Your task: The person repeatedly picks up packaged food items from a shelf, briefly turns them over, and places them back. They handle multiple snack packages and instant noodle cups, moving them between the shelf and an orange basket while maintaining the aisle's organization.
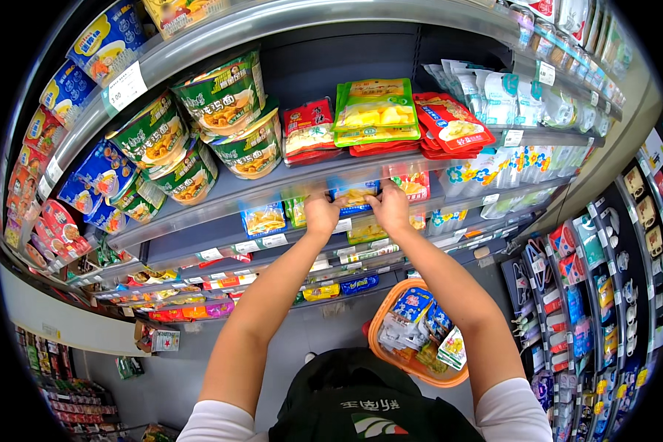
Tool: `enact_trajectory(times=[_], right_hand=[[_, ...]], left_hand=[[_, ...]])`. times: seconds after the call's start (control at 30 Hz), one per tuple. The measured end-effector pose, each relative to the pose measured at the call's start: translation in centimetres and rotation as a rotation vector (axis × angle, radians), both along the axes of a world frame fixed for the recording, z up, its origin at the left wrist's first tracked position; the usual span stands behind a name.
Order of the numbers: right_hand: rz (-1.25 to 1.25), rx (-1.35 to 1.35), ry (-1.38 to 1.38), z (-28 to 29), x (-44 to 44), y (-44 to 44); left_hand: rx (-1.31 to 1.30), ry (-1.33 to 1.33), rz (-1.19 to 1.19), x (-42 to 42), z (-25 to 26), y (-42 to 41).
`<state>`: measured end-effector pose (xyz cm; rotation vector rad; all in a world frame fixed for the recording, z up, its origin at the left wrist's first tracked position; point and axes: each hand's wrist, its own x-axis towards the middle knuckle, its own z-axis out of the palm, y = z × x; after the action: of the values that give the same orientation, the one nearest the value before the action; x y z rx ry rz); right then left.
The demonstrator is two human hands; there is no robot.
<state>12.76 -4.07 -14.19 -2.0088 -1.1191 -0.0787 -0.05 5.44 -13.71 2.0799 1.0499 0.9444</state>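
Observation:
Both of my hands reach into a lower shelf, below the transparent strip along the shelf edge. My left hand [321,212] pinches the left side of a blue food packet [356,193] with a yellow picture on it. On the packet's other side, my right hand [392,207] grips with thumb and fingers. Left of it lie a green packet [295,212] and another blue-and-yellow packet [264,219]. A red packet [417,187] lies just behind my right hand. Yellow-green packets [364,232] show on the level beneath, partly hidden by my hands.
Above stand green instant-noodle tubs [221,96], stacked green pouches [375,110] and red pouches [454,124]. An orange basket [377,326] holding assorted packets is on the floor below my right arm. To the right is a rack of hanging goods [574,287]; a cardboard box [157,337] sits lower left.

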Motion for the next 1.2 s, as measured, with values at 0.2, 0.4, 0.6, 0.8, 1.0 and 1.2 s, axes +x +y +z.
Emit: enact_trajectory(times=[0.2, 0.4, 0.6, 0.8, 1.0, 1.2], right_hand=[[0.008, 0.122, 0.006, -2.9, 0.5, -1.1], [-0.073, -0.062, 0.004, -1.3, 0.0, -0.6], [-0.044, -0.168, 0.033, 0.6, -0.3, -1.9], [-0.047, -0.056, 0.101, 1.2, -1.0, -2.6], [-0.042, 0.020, 0.186, 0.4, -2.4, -3.5], [-0.051, 0.083, 0.250, -2.4, -3.2, -6.1]], left_hand=[[-0.091, 0.020, -0.058, -0.5, -1.7, 0.8], [-0.011, 0.135, -0.032, -0.1, -1.7, 1.3], [-0.277, -0.027, -0.133, -0.6, -0.8, 1.1], [-0.383, -0.205, -0.092, -0.9, 1.3, -0.1], [-0.315, -0.314, -0.022, -1.4, -0.5, -0.7], [-0.366, -0.563, -0.037, -3.1, -2.6, -3.0]])
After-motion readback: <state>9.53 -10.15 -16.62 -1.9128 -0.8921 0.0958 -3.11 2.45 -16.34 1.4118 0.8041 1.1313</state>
